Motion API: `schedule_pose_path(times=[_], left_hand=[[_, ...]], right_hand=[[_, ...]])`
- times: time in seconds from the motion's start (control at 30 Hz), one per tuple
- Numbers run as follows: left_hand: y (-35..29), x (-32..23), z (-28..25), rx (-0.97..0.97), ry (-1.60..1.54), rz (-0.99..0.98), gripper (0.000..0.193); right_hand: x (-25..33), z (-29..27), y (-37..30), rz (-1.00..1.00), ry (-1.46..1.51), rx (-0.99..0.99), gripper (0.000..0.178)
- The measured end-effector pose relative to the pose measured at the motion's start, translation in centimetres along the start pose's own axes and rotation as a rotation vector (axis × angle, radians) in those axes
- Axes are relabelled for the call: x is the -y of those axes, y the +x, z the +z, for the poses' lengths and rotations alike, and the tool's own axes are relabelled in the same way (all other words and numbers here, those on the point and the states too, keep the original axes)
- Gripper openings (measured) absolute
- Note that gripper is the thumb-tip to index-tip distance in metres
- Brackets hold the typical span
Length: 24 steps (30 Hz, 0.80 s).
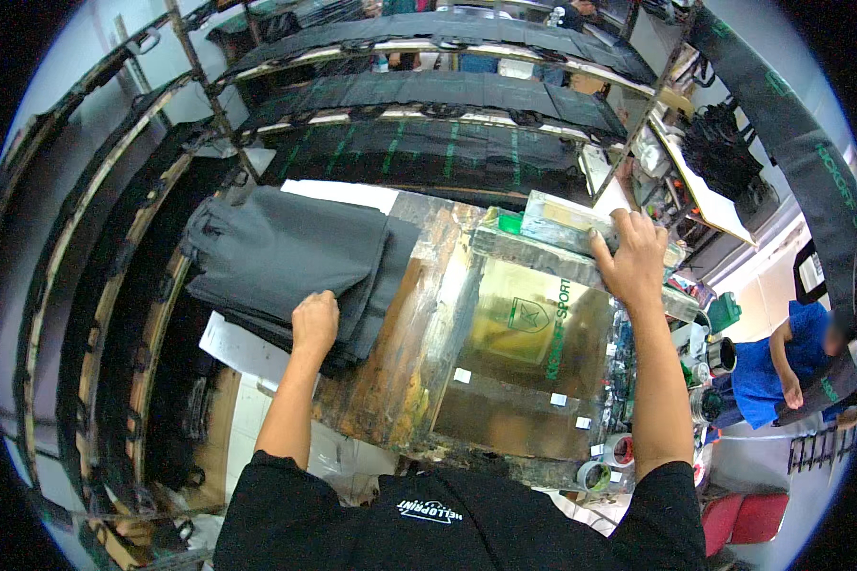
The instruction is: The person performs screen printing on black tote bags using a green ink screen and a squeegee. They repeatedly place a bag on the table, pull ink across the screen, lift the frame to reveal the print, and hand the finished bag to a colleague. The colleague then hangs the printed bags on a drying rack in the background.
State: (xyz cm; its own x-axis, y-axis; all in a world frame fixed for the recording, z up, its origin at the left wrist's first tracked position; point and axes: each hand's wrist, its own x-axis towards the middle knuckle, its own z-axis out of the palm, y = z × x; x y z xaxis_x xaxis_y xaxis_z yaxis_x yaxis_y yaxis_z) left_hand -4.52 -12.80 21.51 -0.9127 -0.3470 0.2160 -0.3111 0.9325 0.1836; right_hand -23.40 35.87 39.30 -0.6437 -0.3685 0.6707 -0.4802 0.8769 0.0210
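A stack of dark grey fabric pieces (290, 238), possibly bags, lies to the left of a printing screen (519, 333). My left hand (315, 322) is closed at the near edge of the stack, fingertips pinching the top fabric piece. The screen has a stained frame and a yellowish, see-through mesh with a green design. Across its far side rests a pale, long block that looks like a squeegee (562, 221). My right hand (633, 255) curls over the right part of this block, thumb on its near side. Green ink (509, 222) shows beside the block's left end.
Racks holding flat dark fabric pieces (428, 152) stand beyond the table, with more racks (105, 381) at left. Tape rolls (595, 474) and cans (722, 355) crowd the table's right edge. A person in blue (781, 366) and a red chair (745, 519) are at right.
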Motion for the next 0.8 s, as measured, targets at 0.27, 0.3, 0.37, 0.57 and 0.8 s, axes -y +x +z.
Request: schedule_pose_path(times=[0.27,0.3,0.37,0.57,0.8], left_hand=[[-1.1,-21.7,8.4,0.379,0.059,0.423,0.022],[-1.9,-24.8,9.9,0.542,-0.002,0.351,0.040],[-4.6,-28.1,14.0,0.374,-0.139,0.454,0.052],[-11.8,-25.5,16.9,0.366,-0.140,0.574,0.105],[-10.6,-29.8,21.1,0.434,-0.205,0.811,0.125]], right_hand=[[-0.9,0.6,1.2,-0.002,-0.007,0.014,0.047],[-0.9,0.7,1.1,0.005,-0.037,0.030,0.048],[-0.6,0.7,1.3,0.004,-0.038,0.036,0.049],[-1.5,1.4,0.8,-0.011,0.003,-0.038,0.048],[-2.0,1.9,1.8,-0.034,0.007,-0.070,0.049]])
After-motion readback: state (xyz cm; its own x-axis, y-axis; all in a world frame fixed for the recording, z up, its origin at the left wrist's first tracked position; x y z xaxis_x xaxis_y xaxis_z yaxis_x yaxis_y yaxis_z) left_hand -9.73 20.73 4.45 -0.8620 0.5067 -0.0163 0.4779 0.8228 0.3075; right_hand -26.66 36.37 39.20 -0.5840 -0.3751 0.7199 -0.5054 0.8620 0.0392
